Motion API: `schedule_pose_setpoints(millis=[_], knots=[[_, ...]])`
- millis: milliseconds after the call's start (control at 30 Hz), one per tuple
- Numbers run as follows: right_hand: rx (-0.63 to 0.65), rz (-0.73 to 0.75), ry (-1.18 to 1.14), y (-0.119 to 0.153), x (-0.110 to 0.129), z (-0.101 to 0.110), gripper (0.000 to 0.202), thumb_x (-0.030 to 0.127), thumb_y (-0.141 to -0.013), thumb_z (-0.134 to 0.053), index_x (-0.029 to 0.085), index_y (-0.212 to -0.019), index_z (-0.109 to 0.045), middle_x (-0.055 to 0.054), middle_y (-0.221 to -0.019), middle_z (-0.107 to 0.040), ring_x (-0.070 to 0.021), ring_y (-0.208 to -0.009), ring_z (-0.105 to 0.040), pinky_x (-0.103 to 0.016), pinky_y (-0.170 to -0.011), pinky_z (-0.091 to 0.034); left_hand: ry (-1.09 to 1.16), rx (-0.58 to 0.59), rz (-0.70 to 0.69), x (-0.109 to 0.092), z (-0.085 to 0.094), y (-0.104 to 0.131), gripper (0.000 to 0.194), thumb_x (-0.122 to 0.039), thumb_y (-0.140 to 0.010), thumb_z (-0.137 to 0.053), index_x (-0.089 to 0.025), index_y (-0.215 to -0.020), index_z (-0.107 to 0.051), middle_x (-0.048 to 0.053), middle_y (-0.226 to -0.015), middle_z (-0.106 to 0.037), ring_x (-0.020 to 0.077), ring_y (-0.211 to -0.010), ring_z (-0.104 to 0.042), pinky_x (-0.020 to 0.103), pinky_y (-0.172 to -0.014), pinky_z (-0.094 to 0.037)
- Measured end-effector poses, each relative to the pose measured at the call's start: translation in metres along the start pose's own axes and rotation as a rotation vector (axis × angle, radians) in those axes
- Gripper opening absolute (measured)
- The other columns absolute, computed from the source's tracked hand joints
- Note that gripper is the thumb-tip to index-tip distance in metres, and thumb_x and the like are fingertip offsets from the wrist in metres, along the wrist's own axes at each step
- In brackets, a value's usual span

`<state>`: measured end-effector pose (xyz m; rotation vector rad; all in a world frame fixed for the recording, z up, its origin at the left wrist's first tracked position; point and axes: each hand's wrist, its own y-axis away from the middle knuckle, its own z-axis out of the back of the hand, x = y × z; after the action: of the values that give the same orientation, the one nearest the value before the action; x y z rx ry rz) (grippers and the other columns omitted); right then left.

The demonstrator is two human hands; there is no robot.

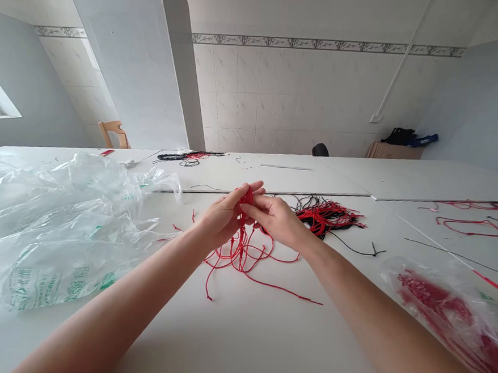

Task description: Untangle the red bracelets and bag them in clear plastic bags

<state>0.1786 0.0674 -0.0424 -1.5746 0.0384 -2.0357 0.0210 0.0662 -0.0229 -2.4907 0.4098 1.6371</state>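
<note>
A bundle of red braided cords [241,244] hangs from between my two hands, its knotted ends trailing over the white table. My left hand [223,216] is closed round the upper part of the bundle, thumb on top. Pressed against the same cords from the right, my right hand [273,215] pinches them with thumb and fingers. The part gripped between the fingers is mostly hidden. Just behind my right hand lies a pile of red and black cords [327,217].
Crumpled clear plastic bags [79,226] spread over the table's left side. At the right lies a plastic bag of red cords [440,308], with loose red cords [468,227] beyond it. A black and red cord bunch [187,158] rests farther back. A wooden chair [115,134] stands behind the table.
</note>
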Motion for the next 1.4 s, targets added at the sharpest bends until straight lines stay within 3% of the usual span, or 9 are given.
schedule_pose_setpoints(millis=[300, 533, 800, 967, 1100, 1167, 1267, 1333, 1400], knots=[[0.073, -0.01, -0.023, 0.002, 0.003, 0.002, 0.032, 0.051, -0.099, -0.057, 0.021, -0.088, -0.064, 0.0, -0.084, -0.056, -0.014, -0.075, -0.052, -0.031, -0.07, -0.046, 0.002, 0.035, -0.014, 0.003, 0.003, -0.003, 0.037, -0.049, -0.101, -0.06, -0.02, -0.11, -0.081, 0.014, -0.144, -0.062, 0.0226, -0.099, -0.064, 0.032, -0.077, -0.051], [0.111, 0.005, -0.037, 0.001, 0.001, -0.003, 0.03, 0.047, -0.102, -0.054, 0.021, -0.098, -0.068, -0.004, -0.093, -0.064, -0.0186, -0.088, -0.06, -0.034, -0.076, -0.054, -0.012, 0.035, 0.02, 0.002, 0.002, -0.002, 0.033, -0.045, -0.103, -0.057, -0.024, -0.104, -0.082, 0.009, -0.144, -0.064, 0.0183, -0.086, -0.066, 0.03, -0.067, -0.053], [0.107, -0.018, -0.026, 0.005, 0.0, -0.01, 0.026, 0.048, -0.101, -0.057, 0.024, -0.106, -0.067, -0.004, -0.089, -0.065, -0.023, -0.089, -0.062, -0.042, -0.08, -0.055, -0.076, -0.006, -0.025, 0.002, 0.004, 0.0, 0.033, -0.052, -0.099, -0.063, -0.027, -0.109, -0.082, 0.008, -0.138, -0.069, 0.0235, -0.108, -0.068, 0.03, -0.078, -0.056], [0.111, -0.063, -0.14, 0.005, 0.002, -0.021, 0.019, 0.04, -0.104, -0.051, 0.023, -0.102, -0.061, -0.003, -0.093, -0.063, -0.0214, -0.094, -0.062, -0.041, -0.086, -0.053, -0.168, -0.049, -0.05, 0.0, 0.006, 0.002, 0.037, -0.057, -0.094, -0.068, -0.029, -0.114, -0.082, 0.007, -0.138, -0.069, 0.0146, -0.074, -0.068, 0.024, -0.05, -0.045], [0.125, -0.141, -0.347, 0.003, -0.002, -0.03, 0.026, 0.043, -0.106, -0.045, 0.022, -0.095, -0.054, 0.0, -0.079, -0.056, -0.017, -0.077, -0.059, -0.036, -0.079, -0.051, -0.183, -0.041, -0.014, -0.003, 0.009, 0.001, 0.038, -0.056, -0.097, -0.061, -0.03, -0.12, -0.078, 0.006, -0.14, -0.068, 0.0098, -0.045, -0.053, 0.029, -0.035, -0.033], [0.071, -0.145, -0.302, 0.003, -0.006, -0.036, 0.029, 0.045, -0.106, -0.043, 0.022, -0.091, -0.052, 0.003, -0.071, -0.049, -0.0155, -0.068, -0.053, -0.033, -0.071, -0.045, -0.123, -0.054, -0.019, -0.004, 0.01, -0.001, 0.035, -0.049, -0.102, -0.056, -0.026, -0.117, -0.077, 0.007, -0.133, -0.072, 0.0121, -0.049, -0.058, 0.03, -0.039, -0.041], [-0.051, -0.102, -0.122, 0.006, -0.009, -0.045, 0.027, 0.042, -0.107, -0.039, 0.023, -0.093, -0.052, 0.004, -0.068, -0.043, -0.0143, -0.06, -0.042, -0.03, -0.06, -0.033, 0.022, -0.112, -0.065, -0.006, 0.006, -0.004, 0.033, -0.033, -0.108, -0.049, -0.017, -0.098, -0.076, 0.008, -0.104, -0.078, 0.0132, -0.07, -0.068, 0.026, -0.063, -0.055], [-0.086, -0.078, -0.074, 0.01, -0.007, -0.051, 0.026, 0.041, -0.108, -0.037, 0.024, -0.096, -0.052, 0.005, -0.068, -0.042, -0.014, -0.058, -0.038, -0.03, -0.058, -0.029, 0.116, -0.13, -0.084, -0.012, 0.003, -0.004, 0.037, -0.026, -0.109, -0.046, -0.016, -0.085, -0.071, 0.003, -0.079, -0.072, 0.0117, -0.075, -0.069, 0.026, -0.08, -0.057], [-0.098, -0.065, -0.079, 0.015, -0.003, -0.058, 0.027, 0.042, -0.109, -0.036, 0.024, -0.095, -0.051, 0.004, -0.07, -0.043, -0.0143, -0.06, -0.04, -0.029, -0.059, -0.031, 0.201, -0.15, -0.1, -0.023, 0.002, -0.003, 0.037, -0.022, -0.109, -0.045, -0.017, -0.078, -0.064, -0.004, -0.061, -0.059, 0.0099, -0.066, -0.066, 0.028, -0.085, -0.056]])
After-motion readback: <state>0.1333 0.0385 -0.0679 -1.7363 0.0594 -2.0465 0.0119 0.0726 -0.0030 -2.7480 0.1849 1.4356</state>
